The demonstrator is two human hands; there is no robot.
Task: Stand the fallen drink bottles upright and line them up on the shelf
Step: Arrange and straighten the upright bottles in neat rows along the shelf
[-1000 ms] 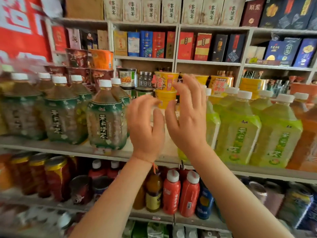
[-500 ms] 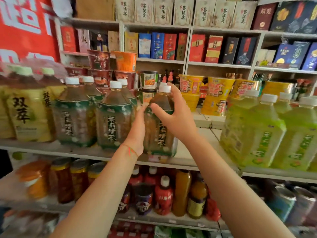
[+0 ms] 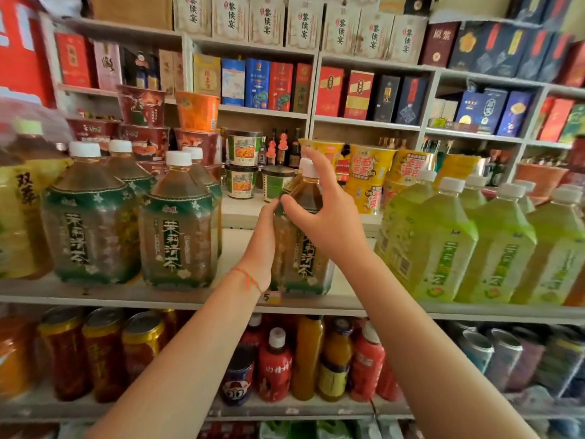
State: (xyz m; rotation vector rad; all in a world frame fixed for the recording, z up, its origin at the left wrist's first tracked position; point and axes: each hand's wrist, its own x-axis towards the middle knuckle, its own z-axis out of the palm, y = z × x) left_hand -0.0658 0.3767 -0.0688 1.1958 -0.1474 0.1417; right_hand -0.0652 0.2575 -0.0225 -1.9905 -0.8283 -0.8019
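Note:
A big jasmine tea bottle (image 3: pixel 305 264) with a white cap and green label stands upright at the front of the middle shelf (image 3: pixel 190 299). My left hand (image 3: pixel 261 245) presses against its left side. My right hand (image 3: pixel 323 217) wraps its shoulder, fingers reaching up to the cap. To its left, across a small gap, stand more upright bottles of the same tea (image 3: pixel 179 223), two rows deep. A group of light green tea bottles (image 3: pixel 430 239) stands to its right.
Yellow-labelled bottles (image 3: pixel 22 217) fill the far left of the shelf. Instant noodle cups (image 3: pixel 368 179) sit on a ledge behind. Gift boxes (image 3: pixel 262 83) line the upper shelves. Cans and small bottles (image 3: pixel 275 365) crowd the shelf below.
A second ago both hands were empty in front of the gap. They now hold a jasmine tea bottle standing in that gap, and the view has shifted left.

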